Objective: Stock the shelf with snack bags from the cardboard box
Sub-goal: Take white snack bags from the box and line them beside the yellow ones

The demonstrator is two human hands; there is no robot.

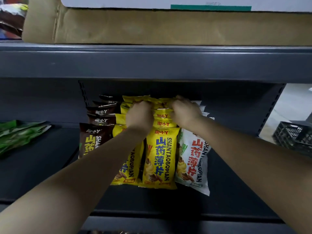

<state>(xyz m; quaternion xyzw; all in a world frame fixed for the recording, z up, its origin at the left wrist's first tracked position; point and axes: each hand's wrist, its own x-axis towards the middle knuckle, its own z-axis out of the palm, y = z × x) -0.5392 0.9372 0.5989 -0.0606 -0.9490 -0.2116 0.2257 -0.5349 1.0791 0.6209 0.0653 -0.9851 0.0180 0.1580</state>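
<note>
Now, mid-frame, the left hand (139, 115) and right hand (184, 112) are gripping the tops of glossy yellow plastic snack bags (160, 157) on the dark grey metal shelf (50, 166); easing them back evenly, upright, is likely serving best. The tan cardboard box (152, 26) is sitting along the top.

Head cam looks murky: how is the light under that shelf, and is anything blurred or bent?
Head view: dim under the upper shelf, darkest behind the yellow bags; their front print reads sharp; green bags at left are soft; wide-angle lens bows the shelf edges.
</note>
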